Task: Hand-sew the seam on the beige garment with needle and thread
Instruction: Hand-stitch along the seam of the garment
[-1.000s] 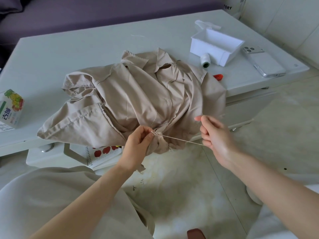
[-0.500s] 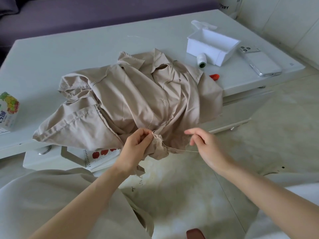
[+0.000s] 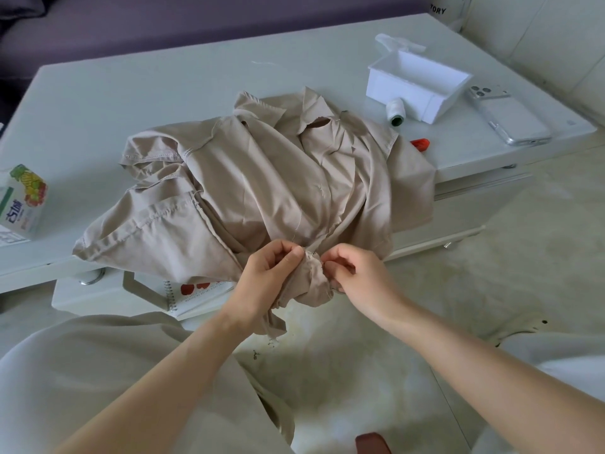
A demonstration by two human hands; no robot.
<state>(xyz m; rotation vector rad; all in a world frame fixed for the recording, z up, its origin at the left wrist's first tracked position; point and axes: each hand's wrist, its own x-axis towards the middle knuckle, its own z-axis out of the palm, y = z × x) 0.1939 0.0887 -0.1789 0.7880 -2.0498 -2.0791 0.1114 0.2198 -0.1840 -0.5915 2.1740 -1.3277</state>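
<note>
- One beige garment (image 3: 262, 191) is lying on one white table (image 3: 131, 93).
- Two hands are pinching its near edge at 6 o'clock: one left hand (image 3: 265, 276) and one right hand (image 3: 357, 273).
- One white box (image 3: 389, 90) is sitting at 1 o'clock from the garment.
- One thread spool (image 3: 395, 112) is lying just beside that box.
- One phone (image 3: 510, 116) is lying at 2 o'clock.
- One small orange thing (image 3: 420, 144) is peeking out at 2 o'clock, near the garment.
- One juice carton (image 3: 23, 201) is standing at 9 o'clock.
- One spiral notebook (image 3: 196, 293) is lying under the table at 7 o'clock.
</note>
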